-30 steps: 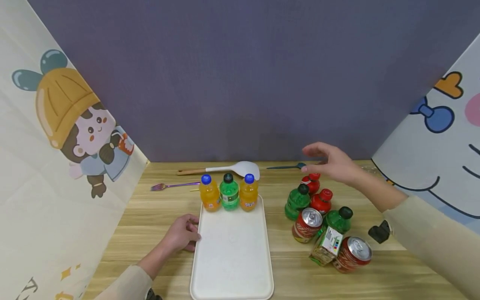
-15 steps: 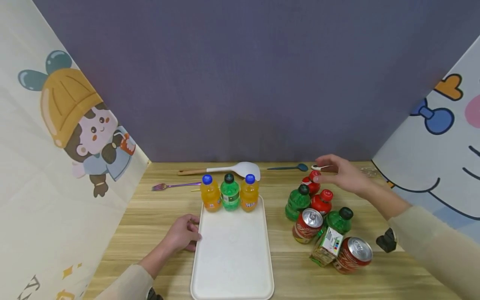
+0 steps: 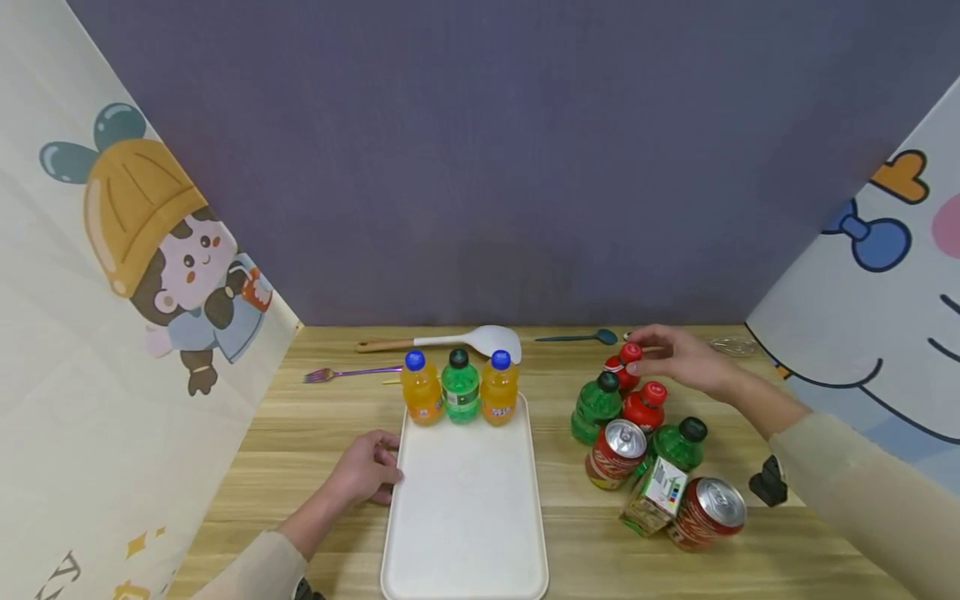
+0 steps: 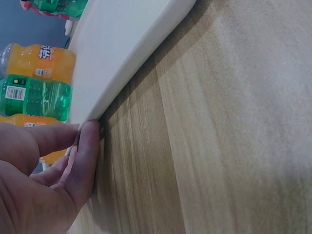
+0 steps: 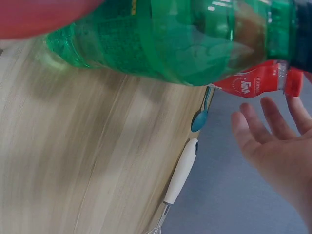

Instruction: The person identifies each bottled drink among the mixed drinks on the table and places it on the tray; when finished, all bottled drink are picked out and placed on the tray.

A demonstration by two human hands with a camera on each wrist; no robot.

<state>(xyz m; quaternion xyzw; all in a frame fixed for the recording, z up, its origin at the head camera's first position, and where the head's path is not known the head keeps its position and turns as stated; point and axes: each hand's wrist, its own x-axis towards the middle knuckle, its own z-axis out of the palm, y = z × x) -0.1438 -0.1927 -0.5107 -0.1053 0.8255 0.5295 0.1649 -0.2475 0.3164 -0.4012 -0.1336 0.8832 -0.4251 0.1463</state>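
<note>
At the left edge of the white tray (image 3: 465, 508), my left hand (image 3: 365, 467) pinches the rim; the left wrist view has its thumb and a finger meeting there. My right hand (image 3: 678, 358) is at the back of the drinks group, its thumb and index finger at either side of the cap of a red soda bottle (image 3: 622, 364). The other fingers (image 5: 251, 122) are spread away from that bottle in the right wrist view. Beside it stand a green bottle (image 3: 596, 408) and another red bottle (image 3: 645, 407). Two orange soda bottles (image 3: 422, 392) flank a green one (image 3: 461, 387) along the tray's far end.
Nearer me on the right are two red cans (image 3: 615, 454), another green bottle (image 3: 678, 442) and a small carton (image 3: 655, 496). Along the back wall lie a white spatula (image 3: 491, 340), a dark spoon (image 3: 603, 337) and a whisk (image 3: 731, 345). A purple fork (image 3: 322, 375) lies left.
My right hand has moved right and then down onto the cap of the rear red bottle. My left hand stays at the tray's edge, and the drinks stand where they were.
</note>
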